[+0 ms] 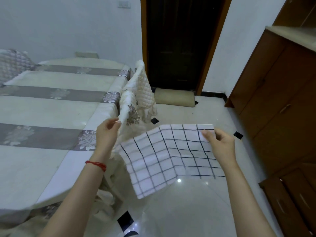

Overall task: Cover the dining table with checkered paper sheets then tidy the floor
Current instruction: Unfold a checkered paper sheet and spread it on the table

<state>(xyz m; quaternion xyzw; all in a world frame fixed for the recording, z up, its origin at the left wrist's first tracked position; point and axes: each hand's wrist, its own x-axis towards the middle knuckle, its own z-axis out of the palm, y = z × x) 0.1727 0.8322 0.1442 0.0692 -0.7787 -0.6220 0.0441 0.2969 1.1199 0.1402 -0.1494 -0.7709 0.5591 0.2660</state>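
Right hand [220, 142] pinches a light, floppy checkered sheet [171, 156] by its corner; left hand [107, 132] pinches only a chair cover [135, 100]; sheet likely needs a two-handed grip.

Pale bluish-white wall [68, 23] fills upper left of my view, switch plate [124, 4] near top centre. Dark doorway [181, 41] with brown wooden frame at top middle, beige mat [174, 99] on floor at its foot. Glossy white tiled floor [196, 211] with small black diamond insets across lower right, ceiling light reflected in it. Brown wooden cabinets [282, 108] with metal handles along right edge, pale countertop above. Chair in quilted cream cover [139, 93] at centre.
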